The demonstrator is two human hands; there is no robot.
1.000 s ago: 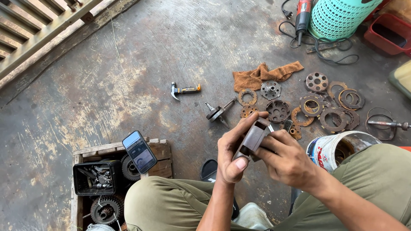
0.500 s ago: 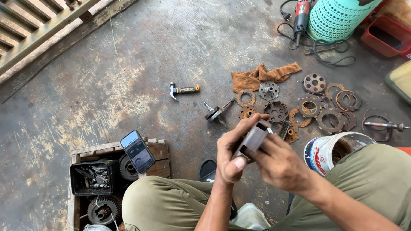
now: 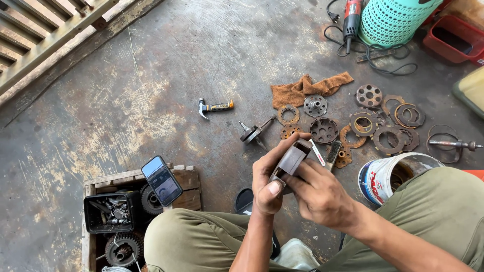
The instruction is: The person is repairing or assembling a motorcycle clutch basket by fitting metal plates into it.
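Both my hands hold a small dark grey metal part (image 3: 292, 158) in front of me, above the concrete floor. My left hand (image 3: 269, 179) wraps around its lower end, thumb pressed on its side. My right hand (image 3: 320, 194) grips it from the right, fingers laid across it. Just beyond the part lie a wire brush (image 3: 333, 151) and a thin white-handled tool (image 3: 317, 152). Rusty clutch plates and rings (image 3: 375, 123) are spread on the floor further out.
A small hammer (image 3: 214, 107), a crankshaft piece (image 3: 254, 133) and a brown rag (image 3: 307, 88) lie ahead. A white bucket (image 3: 385, 174) stands by my right knee. Left of my knee a wooden crate (image 3: 131, 211) holds gears, a black tray and a phone (image 3: 161, 180). An angle grinder (image 3: 351, 15) and teal basket (image 3: 396, 17) sit far back.
The hands stay on the metal part with only small shifts of the fingers. The view has drifted slightly.
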